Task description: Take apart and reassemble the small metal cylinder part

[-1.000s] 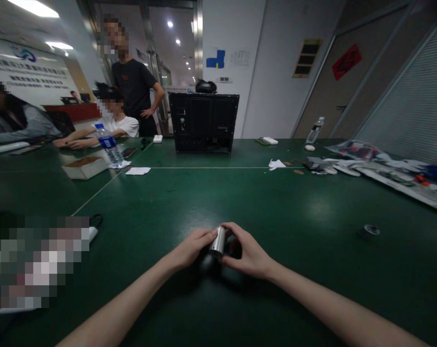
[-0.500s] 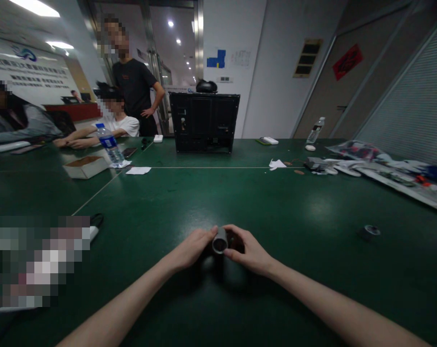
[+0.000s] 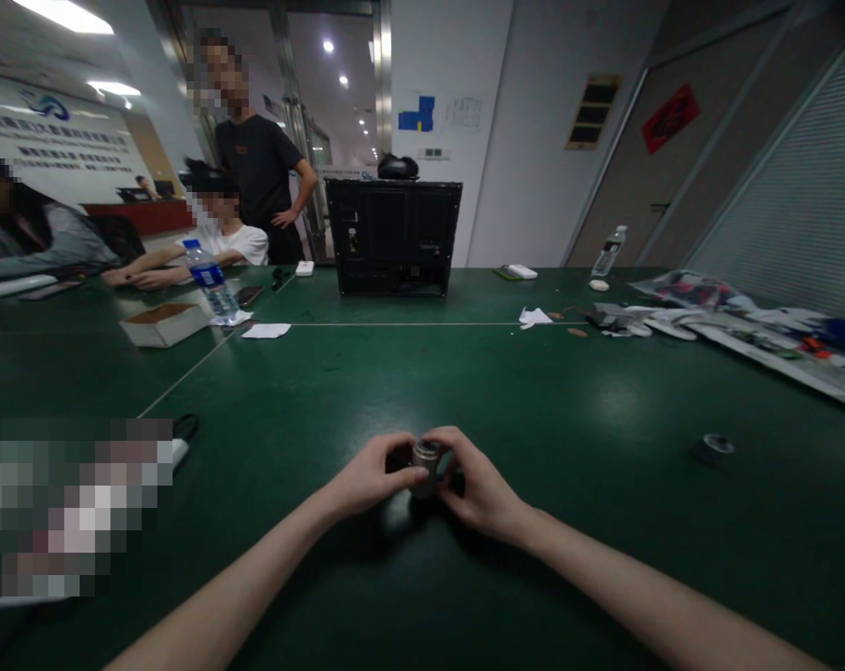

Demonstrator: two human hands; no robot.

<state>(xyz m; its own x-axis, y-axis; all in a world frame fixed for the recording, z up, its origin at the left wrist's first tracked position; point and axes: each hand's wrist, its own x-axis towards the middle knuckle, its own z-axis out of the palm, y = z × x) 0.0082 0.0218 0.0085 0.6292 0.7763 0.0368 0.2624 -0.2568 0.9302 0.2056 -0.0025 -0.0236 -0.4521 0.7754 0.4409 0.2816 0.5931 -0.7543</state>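
Observation:
Between my two hands, low over the green table (image 3: 506, 391), is a small grey metal cylinder (image 3: 425, 464). It stands about upright with a ringed end facing up. My left hand (image 3: 373, 475) is closed on it, the thumb across its front and the fingers behind its left side. My right hand (image 3: 474, 480) is curled round its right side, index finger at the top rim and thumb lower down. The far side of the cylinder is hidden by my fingers. A short, dark ring-shaped part (image 3: 715, 447) with a lighter rim lies apart on the right.
A black monitor-like box (image 3: 394, 238) stands at the back. To the left are a water bottle (image 3: 212, 284), an open cardboard box (image 3: 165, 326) and a blurred-out object (image 3: 90, 508). Bags and papers (image 3: 750, 326) lie at the right. Several people are beyond the table's left side.
The cylinder has turned from its hollow end facing me to roughly upright. My left thumb has come across its front, and my right thumb has moved lower.

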